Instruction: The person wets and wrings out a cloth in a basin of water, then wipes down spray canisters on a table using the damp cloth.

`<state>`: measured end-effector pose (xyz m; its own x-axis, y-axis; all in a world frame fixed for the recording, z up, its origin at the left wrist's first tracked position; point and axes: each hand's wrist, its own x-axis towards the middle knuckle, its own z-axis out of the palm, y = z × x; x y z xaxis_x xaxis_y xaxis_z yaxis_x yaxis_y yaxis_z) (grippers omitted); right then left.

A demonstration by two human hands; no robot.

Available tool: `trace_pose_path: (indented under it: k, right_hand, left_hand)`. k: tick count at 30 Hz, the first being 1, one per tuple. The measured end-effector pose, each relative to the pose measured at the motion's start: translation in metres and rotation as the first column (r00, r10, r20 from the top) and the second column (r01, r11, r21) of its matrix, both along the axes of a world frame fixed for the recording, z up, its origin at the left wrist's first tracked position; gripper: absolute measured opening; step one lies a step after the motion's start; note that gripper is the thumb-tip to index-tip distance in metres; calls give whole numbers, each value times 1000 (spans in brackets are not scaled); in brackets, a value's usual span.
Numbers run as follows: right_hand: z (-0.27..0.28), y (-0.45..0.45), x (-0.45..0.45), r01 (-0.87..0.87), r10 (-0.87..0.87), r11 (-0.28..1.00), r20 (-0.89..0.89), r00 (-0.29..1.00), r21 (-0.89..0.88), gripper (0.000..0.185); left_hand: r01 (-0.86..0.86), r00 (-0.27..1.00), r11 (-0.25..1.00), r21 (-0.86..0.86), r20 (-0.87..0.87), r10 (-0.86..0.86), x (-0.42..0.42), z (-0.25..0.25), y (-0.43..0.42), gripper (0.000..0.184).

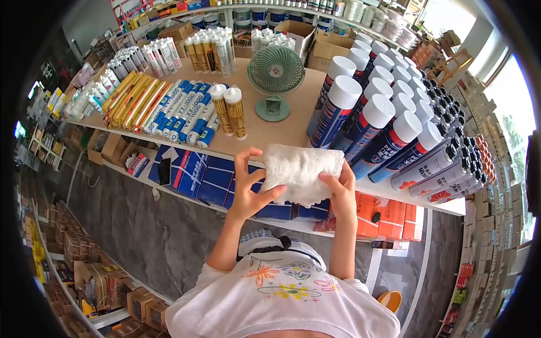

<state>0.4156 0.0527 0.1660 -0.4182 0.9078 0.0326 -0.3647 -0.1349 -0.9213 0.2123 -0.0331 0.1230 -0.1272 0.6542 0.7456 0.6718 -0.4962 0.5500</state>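
Note:
A folded white cloth [301, 172] with a towel-like weave is held up in front of the shelf edge, its lower border uneven. My right hand [341, 191] grips its right end, thumb pressed on the front and fingers behind. At the left end my left hand [251, 188] holds it with the thumb at the lower corner; the index finger is raised and bent, and the other fingertips are partly hidden. Just beyond the cloth stand two gold cartridges [235, 115] with white caps. A green desk fan [276, 70] is on the tabletop behind it.
White-capped spray cans [376, 112] crowd the right side of the table [298, 129]. Blue-and-white sealant tubes [180, 112] and gold tubes [135, 101] lie on the left. Blue boxes [208, 177] and orange boxes [389, 217] fill the lower shelf. Cardboard boxes [332, 50] are at the back.

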Motion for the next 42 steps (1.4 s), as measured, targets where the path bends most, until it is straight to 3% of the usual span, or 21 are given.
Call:
trace_pose_path:
  k: [2,4,6,12,16,18,19,20,22,23,24,26,28,30,31,34,36,38,40,41,42]
  right_hand:
    - [5,2,-1,-36,36,999,-71,997,-3,44]
    - [12,1,-3,-53,51,999,-133,990,-12,44]
    - [17,3,-4,-38,36,999,-136,990,-10,42]
    - [-7,21,7,168,-198,965,142,970,202,32]
    - [-18,18,4,159,-181,903,16,983,399,66]
    - [-24,15,2,12,-46,946,99,994,323,97]
    - [-28,16,1,-105,94,969,56,994,224,100]
    - [-34,18,-1,-227,229,965,-1,973,131,104]
    - [-33,12,-9,-230,228,967,35,973,105,107]
    - [-31,10,-11,-243,240,962,35,970,122,103]
    - [-30,9,-13,-256,254,957,34,967,138,99]
    - [-42,11,-18,-219,212,965,67,975,140,89]
    - [-50,12,-23,-181,168,974,99,981,138,78]
    - [-48,15,-30,-219,222,975,101,970,-33,56]
    - [-45,14,-36,-149,151,987,33,988,-64,37]
    - [-29,11,-46,-36,18,987,-119,993,-155,35]
    - [-26,11,-50,52,-93,964,-145,985,-262,35]
    - [-25,9,-55,103,-142,959,-133,981,-264,34]
    - [-27,6,-60,129,-182,968,-252,951,-214,33]
    - [-25,4,-64,172,-215,966,-228,950,-194,33]
    - [-28,4,-66,205,-240,964,-222,945,-170,34]
  left_hand:
    - [236,948,972,-13,223,-227,-3,7,5,57]
    - [295,906,955,32,308,-291,9,26,4,61]
    - [580,625,808,-105,694,-359,13,28,0,59]
    - [460,818,856,-235,487,-306,12,29,11,52]
    - [361,920,921,-149,219,-325,6,43,14,47]
    - [485,823,859,-163,418,-386,5,45,11,45]
    - [564,728,809,-167,563,-391,4,43,8,54]
    - [569,726,805,-167,561,-397,3,40,8,54]
    - [617,623,778,-120,678,-389,-3,30,9,67]
    - [631,600,769,-102,693,-400,-8,24,9,80]
    - [634,599,766,-102,691,-404,-12,19,11,80]
    - [712,403,701,-32,837,-371,-20,12,13,85]
    - [726,372,685,-59,871,-320,-25,13,10,88]
    - [677,364,721,-151,919,-150,-27,18,8,90]
    - [679,365,719,-151,919,-151,-32,16,8,90]
    - [724,301,670,-164,949,-94,-45,-3,10,92]
    - [740,-306,465,486,859,-410,-48,-29,18,94]
    - [673,-357,488,555,823,-442,-36,-48,20,96]
    - [407,-544,711,574,777,-316,-14,-47,21,96]
    - [400,-416,835,379,886,-203,-2,-39,20,96]
    - [400,-415,834,381,886,-206,1,-42,22,96]
